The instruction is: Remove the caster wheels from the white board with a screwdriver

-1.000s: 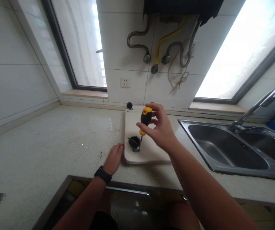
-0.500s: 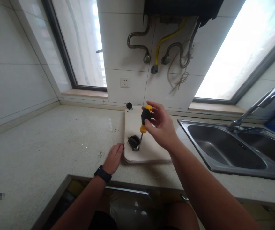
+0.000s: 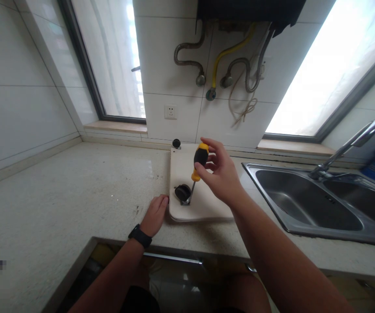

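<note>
My right hand (image 3: 220,174) is closed round the yellow and black handle of a screwdriver (image 3: 201,157). Its shaft slants down to the metal mounting plate of a black caster wheel (image 3: 182,192), near the front left corner of a white board (image 3: 212,206). Against the board's left edge, my left hand (image 3: 156,214) has its fingers curled together, holding the side; the fingertips are partly hidden. A second black caster (image 3: 176,143) stands at the board's far left corner. My right hand and forearm hide much of the board's right side.
The board lies on a speckled pale countertop (image 3: 76,195). To the right is a steel double sink (image 3: 282,217) with a chrome faucet (image 3: 350,145). Pipes and a yellow hose (image 3: 218,61) hang on the tiled wall behind. Below the counter's front edge is an open cabinet space (image 3: 171,278).
The screwdriver handle has turned slightly in my right hand, its shaft staying at the caster plate. My left hand keeps its place at the board's edge.
</note>
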Demonstrator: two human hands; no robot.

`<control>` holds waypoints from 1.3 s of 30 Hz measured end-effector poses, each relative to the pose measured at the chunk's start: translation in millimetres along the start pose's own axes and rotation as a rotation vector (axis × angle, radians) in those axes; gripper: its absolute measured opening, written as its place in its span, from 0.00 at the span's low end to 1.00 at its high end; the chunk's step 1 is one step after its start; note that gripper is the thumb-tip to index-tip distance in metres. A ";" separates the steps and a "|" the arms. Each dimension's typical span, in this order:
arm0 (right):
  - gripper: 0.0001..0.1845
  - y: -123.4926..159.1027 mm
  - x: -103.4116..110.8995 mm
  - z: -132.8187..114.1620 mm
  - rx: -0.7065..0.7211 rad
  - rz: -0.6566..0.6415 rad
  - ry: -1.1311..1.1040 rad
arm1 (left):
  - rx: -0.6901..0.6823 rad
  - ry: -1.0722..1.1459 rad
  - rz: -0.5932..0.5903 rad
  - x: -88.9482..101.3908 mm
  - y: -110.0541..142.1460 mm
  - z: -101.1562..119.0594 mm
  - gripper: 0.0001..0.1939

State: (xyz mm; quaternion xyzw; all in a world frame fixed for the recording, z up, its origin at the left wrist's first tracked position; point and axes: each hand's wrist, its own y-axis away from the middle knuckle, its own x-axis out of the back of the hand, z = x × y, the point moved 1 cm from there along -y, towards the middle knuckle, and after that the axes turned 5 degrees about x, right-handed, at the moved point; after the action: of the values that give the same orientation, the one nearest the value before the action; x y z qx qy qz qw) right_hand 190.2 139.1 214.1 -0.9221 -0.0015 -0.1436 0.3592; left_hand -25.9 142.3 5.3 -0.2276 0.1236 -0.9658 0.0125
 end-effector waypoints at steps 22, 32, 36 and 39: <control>0.37 3.6 4.7 -7.6 -0.063 -0.127 -0.004 | 0.016 0.012 -0.001 -1.2 -1.0 -1.8 0.21; 0.37 2.4 6.8 -10.1 -0.046 -0.135 0.059 | 0.029 0.020 0.003 -0.9 0.2 -1.2 0.21; 0.37 3.9 6.1 -7.6 -0.045 -0.158 -0.022 | 0.032 0.033 -0.003 -1.0 -0.2 -0.6 0.20; 0.32 4.2 3.6 -6.9 -0.025 -0.141 0.009 | 0.040 0.044 -0.012 -0.5 0.0 0.8 0.20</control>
State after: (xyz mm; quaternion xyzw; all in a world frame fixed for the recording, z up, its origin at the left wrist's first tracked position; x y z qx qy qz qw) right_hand 192.3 131.0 217.2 -0.9235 -0.0631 -0.1726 0.3368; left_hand -25.1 142.2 5.8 -0.2066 0.1032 -0.9729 0.0084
